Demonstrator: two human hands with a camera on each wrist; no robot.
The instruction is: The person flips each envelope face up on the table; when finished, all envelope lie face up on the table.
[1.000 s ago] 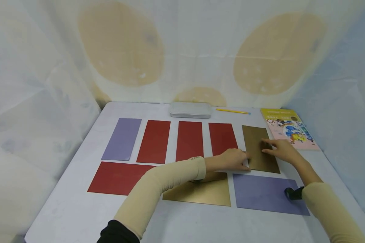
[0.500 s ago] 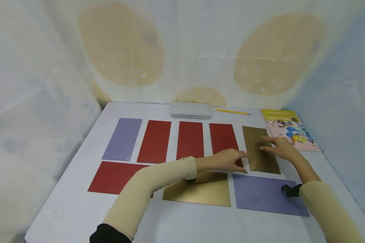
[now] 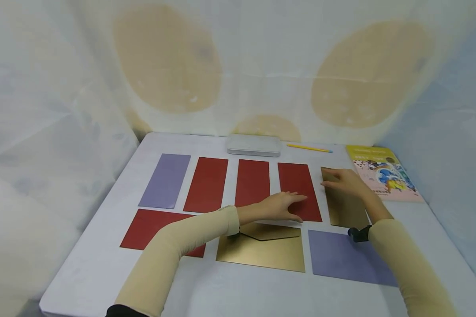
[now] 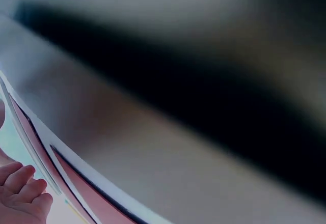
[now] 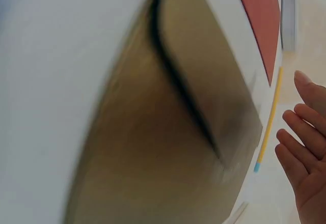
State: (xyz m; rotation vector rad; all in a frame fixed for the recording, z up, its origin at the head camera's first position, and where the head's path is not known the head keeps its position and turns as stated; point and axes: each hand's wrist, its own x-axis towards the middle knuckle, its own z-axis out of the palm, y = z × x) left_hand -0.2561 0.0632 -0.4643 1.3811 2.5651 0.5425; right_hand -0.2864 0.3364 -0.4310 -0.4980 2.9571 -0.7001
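Observation:
My left hand (image 3: 273,207) is over the lower part of a red envelope (image 3: 297,178), fingers stretched to the right and thumb apart from them. My right hand (image 3: 347,181) is over the upper part of an upright-laid gold envelope (image 3: 341,211), index finger and thumb apart near its far end. In the right wrist view the fingers of that hand look extended, and the gold envelope (image 5: 147,168) shows a dark flap edge. Just below the left wrist lies a second gold envelope (image 3: 262,255) with its pointed flap showing. A purple envelope (image 3: 333,255) is under the right forearm.
Two more red envelopes (image 3: 206,185) and a purple one (image 3: 164,180) continue the back row. Another red envelope (image 3: 162,222) lies front left, partly behind the left sleeve. Along the back are a grey tin (image 3: 254,145), a yellow pencil (image 3: 309,148) and a colourful booklet (image 3: 388,176).
My left hand has drawn leftward, off the right-hand gold envelope's edge and onto the red one. My right hand has slid toward the far end of that gold envelope. The head view has shifted slightly.

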